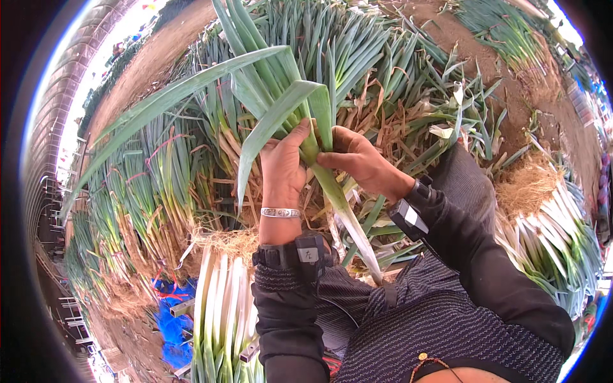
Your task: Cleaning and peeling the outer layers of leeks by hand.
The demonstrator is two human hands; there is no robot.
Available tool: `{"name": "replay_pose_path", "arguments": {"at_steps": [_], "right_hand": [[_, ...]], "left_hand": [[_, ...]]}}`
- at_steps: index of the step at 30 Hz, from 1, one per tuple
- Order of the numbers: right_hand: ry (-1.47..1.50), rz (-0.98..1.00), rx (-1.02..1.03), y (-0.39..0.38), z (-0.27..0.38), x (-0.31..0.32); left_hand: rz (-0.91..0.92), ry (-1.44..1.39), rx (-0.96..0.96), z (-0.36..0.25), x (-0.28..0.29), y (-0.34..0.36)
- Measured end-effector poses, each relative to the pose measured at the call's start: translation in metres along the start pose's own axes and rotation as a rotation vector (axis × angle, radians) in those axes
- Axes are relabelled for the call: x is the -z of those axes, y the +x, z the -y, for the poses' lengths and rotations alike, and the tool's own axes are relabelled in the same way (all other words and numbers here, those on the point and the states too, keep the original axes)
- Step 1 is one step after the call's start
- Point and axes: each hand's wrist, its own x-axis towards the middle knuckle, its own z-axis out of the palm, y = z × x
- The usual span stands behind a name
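A large leek (332,191) slants across the middle, green leaves fanned upward and white base downward toward my lap. My left hand (284,159), with a silver bracelet at the wrist, grips it just below the leaf fan. My right hand (354,159) is closed on a leaf at the right side of the same leek, thumb against the stalk where the leaves branch. Some fingers of both hands are hidden behind the leek.
Bundles of leeks (153,179) stand behind and left, with loose dry leaves (396,121) among them. Trimmed white leek piles lie at lower left (217,306) and right (536,236). A blue plastic sheet (172,332) and bare dirt ground (434,25) show.
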Motion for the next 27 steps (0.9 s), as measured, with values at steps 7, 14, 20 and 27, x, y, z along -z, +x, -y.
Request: {"name": "replay_pose_path", "arguments": {"at_steps": [7, 14, 20, 27], "right_hand": [[-0.053, 0.014, 0.092, -0.020, 0.010, -0.010], [-0.035, -0.029, 0.202, -0.061, 0.056, 0.009], [0.502, -0.313, 0.447, -0.054, 0.091, 0.130], [0.196, -0.197, -0.200, -0.050, 0.020, 0.060]], "left_hand": [[-0.069, 0.087, 0.093, 0.002, 0.011, 0.008], [-0.124, 0.198, 0.066, 0.007, 0.017, 0.015], [-0.081, 0.139, 0.079, 0.006, 0.019, 0.020], [-0.145, 0.073, -0.001, 0.012, 0.032, 0.027]]}}
